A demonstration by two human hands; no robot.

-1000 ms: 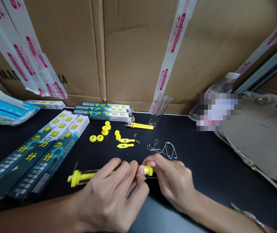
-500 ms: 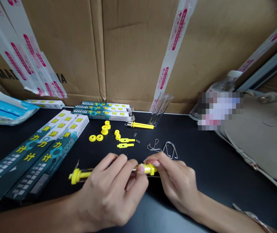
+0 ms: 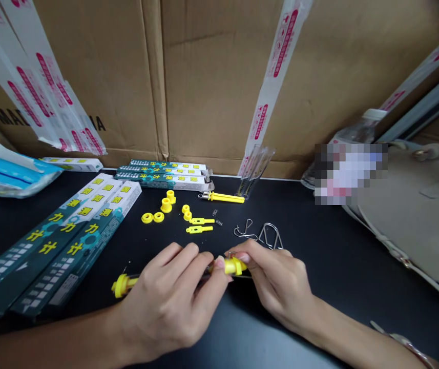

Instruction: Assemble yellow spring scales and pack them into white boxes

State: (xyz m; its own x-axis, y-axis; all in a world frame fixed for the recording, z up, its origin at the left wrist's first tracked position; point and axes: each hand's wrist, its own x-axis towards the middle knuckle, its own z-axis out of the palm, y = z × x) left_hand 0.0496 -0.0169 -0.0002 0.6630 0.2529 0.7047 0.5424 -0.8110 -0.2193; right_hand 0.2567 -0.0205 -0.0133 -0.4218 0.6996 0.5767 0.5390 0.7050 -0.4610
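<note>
A spring scale with a clear tube and yellow end fittings (image 3: 231, 266) lies across both hands just above the table. My left hand (image 3: 179, 294) is wrapped round its tube and hides the middle; the thumb presses near the right-hand yellow collar. At that end, my right hand (image 3: 275, 279) pinches the yellow tip and a thin metal piece, partly covered by the fingers. The other yellow cap (image 3: 120, 286) sticks out left of my left hand. Beyond the hands lie bent wire hooks (image 3: 270, 236), two flat yellow rods (image 3: 200, 229), small springs (image 3: 218, 223) and yellow rings and caps (image 3: 166, 205).
Long printed boxes (image 3: 77, 241) lie at the left, with more boxes (image 3: 163, 175) at the back. Clear tubes (image 3: 255, 171) lean by the carton wall (image 3: 211, 77), near a yellow inner rod (image 3: 225, 198). A bag (image 3: 415, 220) and a bottle (image 3: 371, 125) stand at the right.
The spring scale's left end has dipped slightly and shifted right. Its right end and both hands have moved a little left, the grips staying on it.
</note>
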